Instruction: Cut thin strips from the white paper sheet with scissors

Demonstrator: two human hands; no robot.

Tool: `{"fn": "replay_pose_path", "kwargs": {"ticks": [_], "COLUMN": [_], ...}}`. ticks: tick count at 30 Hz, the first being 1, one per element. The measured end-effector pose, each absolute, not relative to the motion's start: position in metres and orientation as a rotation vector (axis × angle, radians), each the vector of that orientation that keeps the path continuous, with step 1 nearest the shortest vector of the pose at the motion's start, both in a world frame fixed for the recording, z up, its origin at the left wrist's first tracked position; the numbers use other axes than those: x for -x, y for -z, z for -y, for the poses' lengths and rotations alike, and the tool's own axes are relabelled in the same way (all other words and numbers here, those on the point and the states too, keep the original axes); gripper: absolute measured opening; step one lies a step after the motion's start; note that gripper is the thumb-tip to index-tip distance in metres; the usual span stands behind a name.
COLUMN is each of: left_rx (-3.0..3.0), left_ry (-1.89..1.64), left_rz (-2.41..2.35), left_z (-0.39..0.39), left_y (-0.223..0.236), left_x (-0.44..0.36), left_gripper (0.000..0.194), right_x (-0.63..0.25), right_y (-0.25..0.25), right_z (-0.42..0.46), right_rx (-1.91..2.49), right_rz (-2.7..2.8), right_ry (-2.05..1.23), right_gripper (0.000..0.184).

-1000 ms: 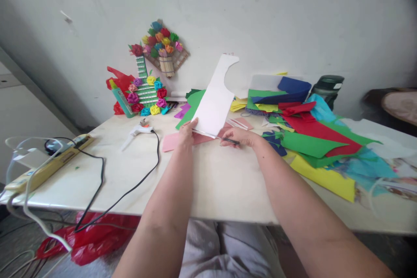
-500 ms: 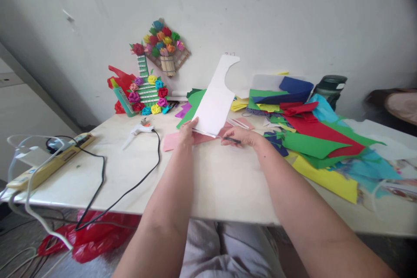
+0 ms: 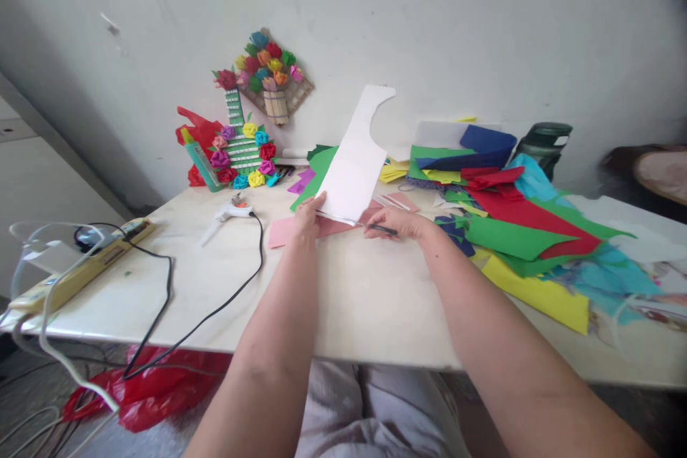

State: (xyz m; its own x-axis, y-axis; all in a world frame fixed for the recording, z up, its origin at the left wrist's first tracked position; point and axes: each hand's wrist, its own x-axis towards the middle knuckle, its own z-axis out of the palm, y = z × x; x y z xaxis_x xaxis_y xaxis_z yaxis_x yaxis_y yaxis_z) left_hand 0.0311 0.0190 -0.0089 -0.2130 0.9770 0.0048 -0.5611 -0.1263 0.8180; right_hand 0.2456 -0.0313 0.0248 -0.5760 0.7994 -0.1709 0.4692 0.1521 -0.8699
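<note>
A white sheet of card with a curved bite out of its upper right side stands tilted over the table's middle. My left hand is closed on its lower left corner, the thumb on its face. In my right hand is a pair of scissors with dark handles. Their blades lie at the card's lower right edge, where a thin strip runs along the bottom; the fingers partly hide the scissors. Pink paper lies on the table under the card, and green paper is behind it.
To the left are a white glue gun with a black cord, a power strip and a glue bottle. Paper-flower crafts stand by the wall. Coloured sheets and a dark green bottle occupy the right.
Almost nothing differs. The scissors in my right hand have shifted very slightly at the card's lower edge, and the left hand keeps its hold on the corner.
</note>
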Motion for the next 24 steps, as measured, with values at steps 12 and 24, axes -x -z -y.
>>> {"fn": "replay_pose_path", "kwargs": {"ticks": [12,24], "left_rx": [-0.673,-0.683], "left_ry": [-1.576,-1.593], "left_rz": [-0.819,-0.83], "left_z": [-0.01,-0.0121], "left_y": [0.0009,0.0017], "left_x": [-0.032,-0.0312], "left_gripper": [0.03,0.029], "right_x": [-0.2478,-0.2467], "right_y": [-0.0248,-0.0314], "right_z": [0.0297,0.0331], "right_rx": [1.212,1.229], "right_rz": [2.162,2.182], "right_ry": [-1.324,-1.311], "right_gripper": [0.04,0.036]}}
